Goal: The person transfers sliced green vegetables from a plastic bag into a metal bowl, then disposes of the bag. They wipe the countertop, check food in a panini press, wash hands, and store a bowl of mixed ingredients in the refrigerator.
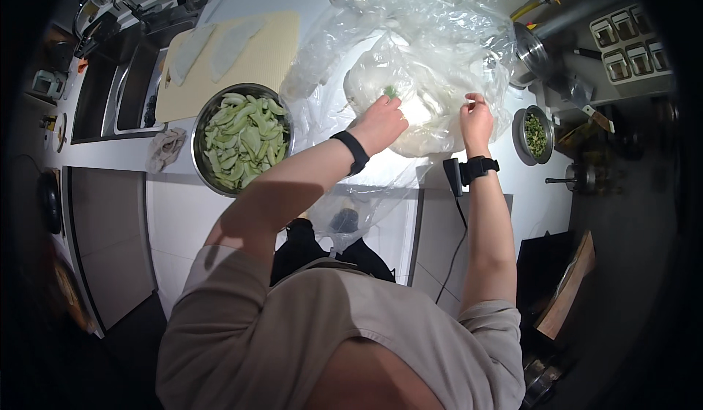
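Note:
My left hand (381, 125), with a black band at the wrist, is over a crumpled clear plastic bag (324, 75) spread on the white counter. A small green leafy piece (390, 92) is pinched at its fingertips. To the right, my right hand (476, 121) has curled fingers close to the bag's right side; whether it grips the film cannot be seen. Between the hands, a pale rounded mass (420, 110) shows through the plastic. Left of the bag, a stainless steel bowl (197, 151) holds many flat green bean pods (247, 135).
A cream cutting board (274, 42) with two translucent sheets lies beyond the bowl, beside a double sink (99, 102). A crumpled cloth (166, 149) lies near the counter's front edge. At right are a small bowl of chopped greens (534, 134), a steel pot (530, 53) and spice boxes (626, 42).

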Action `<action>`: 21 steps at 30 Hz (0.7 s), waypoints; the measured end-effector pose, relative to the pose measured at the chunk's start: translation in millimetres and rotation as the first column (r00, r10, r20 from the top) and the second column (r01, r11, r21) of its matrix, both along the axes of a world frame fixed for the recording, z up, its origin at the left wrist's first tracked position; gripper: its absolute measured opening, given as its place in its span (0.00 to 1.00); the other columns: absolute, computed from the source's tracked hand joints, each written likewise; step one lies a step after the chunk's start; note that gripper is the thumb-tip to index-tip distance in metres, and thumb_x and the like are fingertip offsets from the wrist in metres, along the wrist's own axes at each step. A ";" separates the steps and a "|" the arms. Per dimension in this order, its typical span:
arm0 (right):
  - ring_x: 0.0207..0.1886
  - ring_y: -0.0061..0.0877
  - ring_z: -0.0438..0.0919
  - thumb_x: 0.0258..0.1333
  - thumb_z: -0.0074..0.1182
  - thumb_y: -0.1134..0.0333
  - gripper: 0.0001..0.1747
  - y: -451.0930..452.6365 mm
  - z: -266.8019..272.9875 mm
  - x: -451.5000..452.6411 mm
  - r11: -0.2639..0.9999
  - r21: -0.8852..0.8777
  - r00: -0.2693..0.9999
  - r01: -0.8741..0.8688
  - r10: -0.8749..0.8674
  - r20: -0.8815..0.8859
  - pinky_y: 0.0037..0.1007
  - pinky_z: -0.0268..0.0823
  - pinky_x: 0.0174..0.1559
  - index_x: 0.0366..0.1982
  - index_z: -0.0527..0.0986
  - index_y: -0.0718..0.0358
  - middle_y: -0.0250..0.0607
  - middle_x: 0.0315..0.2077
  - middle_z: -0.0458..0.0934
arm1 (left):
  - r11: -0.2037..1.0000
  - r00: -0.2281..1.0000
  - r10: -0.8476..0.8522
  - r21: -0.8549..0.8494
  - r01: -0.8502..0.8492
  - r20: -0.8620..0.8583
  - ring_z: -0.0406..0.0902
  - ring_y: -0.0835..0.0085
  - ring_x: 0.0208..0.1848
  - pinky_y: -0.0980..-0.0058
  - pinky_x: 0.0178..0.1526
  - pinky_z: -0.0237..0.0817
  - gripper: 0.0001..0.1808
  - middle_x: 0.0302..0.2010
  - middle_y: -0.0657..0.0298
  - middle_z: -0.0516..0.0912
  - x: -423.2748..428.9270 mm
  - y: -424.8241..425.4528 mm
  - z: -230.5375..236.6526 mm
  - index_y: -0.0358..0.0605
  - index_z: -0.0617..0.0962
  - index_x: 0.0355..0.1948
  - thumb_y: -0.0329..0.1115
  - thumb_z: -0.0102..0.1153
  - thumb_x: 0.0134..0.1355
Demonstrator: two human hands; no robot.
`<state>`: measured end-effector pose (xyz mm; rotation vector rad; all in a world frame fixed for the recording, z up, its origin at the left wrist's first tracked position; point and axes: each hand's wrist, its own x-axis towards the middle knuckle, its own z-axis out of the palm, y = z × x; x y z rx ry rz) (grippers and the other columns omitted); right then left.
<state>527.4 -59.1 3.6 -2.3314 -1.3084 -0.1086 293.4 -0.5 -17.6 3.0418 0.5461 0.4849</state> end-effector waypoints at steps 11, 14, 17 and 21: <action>0.41 0.37 0.75 0.50 0.52 0.76 0.11 -8.5 26.8 -50.5 0.967 0.103 0.937 -0.233 0.195 0.289 0.37 0.68 0.38 0.37 0.72 0.56 0.41 0.33 0.74 | 0.972 0.986 -0.007 -0.230 0.046 0.166 0.78 0.62 0.35 0.64 0.40 0.69 0.07 0.28 0.60 0.81 43.4 -0.8 9.2 0.46 0.81 0.25 0.31 0.51 0.54; 0.40 0.40 0.74 0.46 0.50 0.79 0.12 0.7 8.0 -36.6 0.794 0.056 0.784 -0.605 0.582 0.216 0.38 0.69 0.38 0.35 0.72 0.59 0.42 0.32 0.74 | 0.987 0.998 -0.051 -0.156 0.044 -0.039 0.79 0.63 0.39 0.66 0.39 0.71 0.06 0.29 0.60 0.82 75.0 1.5 -16.8 0.45 0.80 0.28 0.30 0.51 0.53; 0.35 0.43 0.77 0.52 0.47 0.74 0.09 12.1 -9.1 -8.8 0.785 -0.382 0.815 -0.487 0.566 0.125 0.40 0.71 0.35 0.36 0.73 0.60 0.47 0.33 0.75 | 0.972 0.995 -0.087 -0.213 0.094 0.042 0.76 0.64 0.42 0.67 0.40 0.73 0.07 0.32 0.61 0.79 81.6 -5.4 -39.2 0.45 0.80 0.32 0.29 0.52 0.52; 0.36 0.46 0.79 0.55 0.46 0.73 0.08 24.0 -27.9 16.0 0.935 -0.240 0.893 -0.260 0.327 0.308 0.42 0.72 0.36 0.36 0.74 0.62 0.51 0.35 0.76 | 0.980 0.992 -0.080 -0.176 0.097 0.100 0.75 0.64 0.40 0.69 0.39 0.73 0.06 0.30 0.62 0.74 77.3 -8.5 -44.1 0.47 0.79 0.32 0.30 0.52 0.53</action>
